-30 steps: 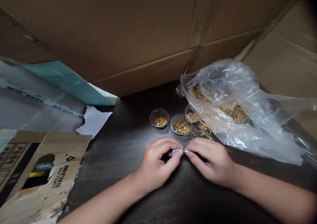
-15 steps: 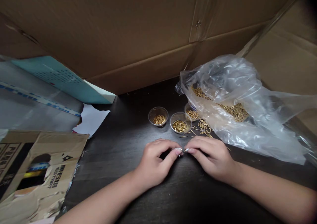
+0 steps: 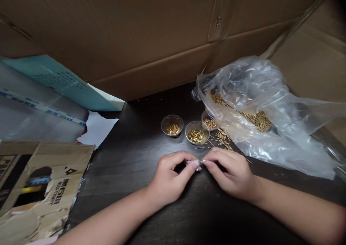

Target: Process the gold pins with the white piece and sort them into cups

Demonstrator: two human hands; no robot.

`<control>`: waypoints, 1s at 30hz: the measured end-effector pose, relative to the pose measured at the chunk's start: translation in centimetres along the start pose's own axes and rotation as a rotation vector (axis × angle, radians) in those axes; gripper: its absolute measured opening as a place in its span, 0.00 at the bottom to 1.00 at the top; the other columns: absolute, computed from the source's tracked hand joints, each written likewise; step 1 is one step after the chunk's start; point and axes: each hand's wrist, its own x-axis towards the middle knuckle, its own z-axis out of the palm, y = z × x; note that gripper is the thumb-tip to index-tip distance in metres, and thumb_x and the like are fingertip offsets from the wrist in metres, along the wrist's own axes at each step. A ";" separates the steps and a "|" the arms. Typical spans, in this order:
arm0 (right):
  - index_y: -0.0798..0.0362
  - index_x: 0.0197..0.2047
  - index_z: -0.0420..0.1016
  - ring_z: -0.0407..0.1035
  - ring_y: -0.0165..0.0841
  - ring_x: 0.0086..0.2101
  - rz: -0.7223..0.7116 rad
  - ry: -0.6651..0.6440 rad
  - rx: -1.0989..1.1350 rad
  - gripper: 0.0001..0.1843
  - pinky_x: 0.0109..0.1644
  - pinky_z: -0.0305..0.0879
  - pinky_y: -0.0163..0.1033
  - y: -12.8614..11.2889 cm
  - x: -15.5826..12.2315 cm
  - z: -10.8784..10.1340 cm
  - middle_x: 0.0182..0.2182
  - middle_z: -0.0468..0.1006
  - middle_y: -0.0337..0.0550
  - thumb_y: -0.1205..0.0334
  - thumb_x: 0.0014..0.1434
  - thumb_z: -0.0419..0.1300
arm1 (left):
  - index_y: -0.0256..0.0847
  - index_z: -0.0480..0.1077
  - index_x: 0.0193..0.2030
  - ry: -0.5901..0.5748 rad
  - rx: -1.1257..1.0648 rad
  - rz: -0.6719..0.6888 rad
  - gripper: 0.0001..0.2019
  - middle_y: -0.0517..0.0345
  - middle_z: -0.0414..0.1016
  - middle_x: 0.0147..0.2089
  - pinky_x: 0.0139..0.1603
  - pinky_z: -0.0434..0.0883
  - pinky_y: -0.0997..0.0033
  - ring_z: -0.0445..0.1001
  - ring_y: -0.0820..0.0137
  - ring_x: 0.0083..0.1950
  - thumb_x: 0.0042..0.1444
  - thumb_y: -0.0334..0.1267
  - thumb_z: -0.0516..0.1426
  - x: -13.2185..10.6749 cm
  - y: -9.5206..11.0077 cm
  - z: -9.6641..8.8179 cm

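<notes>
My left hand (image 3: 171, 177) and my right hand (image 3: 229, 173) meet at the fingertips in front of the cups. The left fingers pinch a small white strip (image 3: 193, 162), and the right fingertips pinch a tiny gold pin (image 3: 202, 161) at its end. Three clear plastic cups hold short gold pins: one (image 3: 172, 125), one (image 3: 197, 132) and one (image 3: 209, 120). Loose gold pins (image 3: 222, 139) lie just beyond my right hand. More pins (image 3: 256, 120) show through a clear plastic bag (image 3: 281, 144).
Everything rests on a dark wooden table (image 3: 121, 176). A torn cardboard piece (image 3: 40, 180) lies at the left, near white paper (image 3: 97, 129) and a teal board (image 3: 54, 86). A large cardboard box wall (image 3: 135, 32) rises behind the table.
Both hands stay together at the strip and pin, with small finger shifts. The whole scene sits slightly higher in the view than before, so the head has tilted a little.
</notes>
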 end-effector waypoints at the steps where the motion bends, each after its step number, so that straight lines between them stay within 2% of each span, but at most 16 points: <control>1: 0.55 0.40 0.74 0.71 0.32 0.28 -0.004 -0.002 -0.006 0.06 0.32 0.69 0.37 0.0 0.0 0.0 0.29 0.77 0.44 0.72 0.68 0.56 | 0.36 0.79 0.34 0.001 0.002 0.001 0.06 0.55 0.83 0.32 0.37 0.73 0.75 0.80 0.70 0.33 0.62 0.33 0.61 0.0 0.0 0.0; 12: 0.55 0.41 0.74 0.71 0.32 0.29 -0.033 -0.022 -0.047 0.06 0.33 0.69 0.38 0.0 -0.3 -0.1 0.29 0.77 0.44 0.72 0.68 0.56 | 0.37 0.79 0.35 0.037 0.060 0.033 0.05 0.55 0.83 0.32 0.37 0.74 0.74 0.80 0.70 0.33 0.62 0.32 0.62 -0.1 0.0 0.1; 20: 0.55 0.41 0.73 0.69 0.32 0.28 -0.050 -0.030 -0.087 0.06 0.33 0.68 0.38 -0.1 -0.3 -0.2 0.29 0.76 0.43 0.71 0.68 0.56 | 0.37 0.79 0.35 0.025 0.106 0.107 0.05 0.54 0.83 0.32 0.36 0.74 0.72 0.79 0.69 0.33 0.62 0.32 0.61 -0.1 0.1 0.0; 25: 0.56 0.41 0.73 0.67 0.33 0.28 -0.114 -0.095 -0.195 0.06 0.33 0.68 0.39 -0.2 -0.4 -0.3 0.29 0.76 0.45 0.73 0.68 0.55 | 0.37 0.78 0.36 0.035 0.136 0.185 0.05 0.55 0.81 0.31 0.37 0.73 0.70 0.77 0.70 0.32 0.62 0.30 0.61 -0.2 0.0 0.1; 30: 0.60 0.45 0.74 0.67 0.36 0.30 -0.251 -0.143 -0.315 0.08 0.34 0.69 0.41 0.0 -0.7 -0.5 0.28 0.75 0.48 0.74 0.67 0.54 | 0.35 0.77 0.38 -0.007 0.152 0.230 0.04 0.54 0.80 0.31 0.38 0.72 0.69 0.76 0.70 0.32 0.62 0.28 0.60 -0.4 -0.2 -0.2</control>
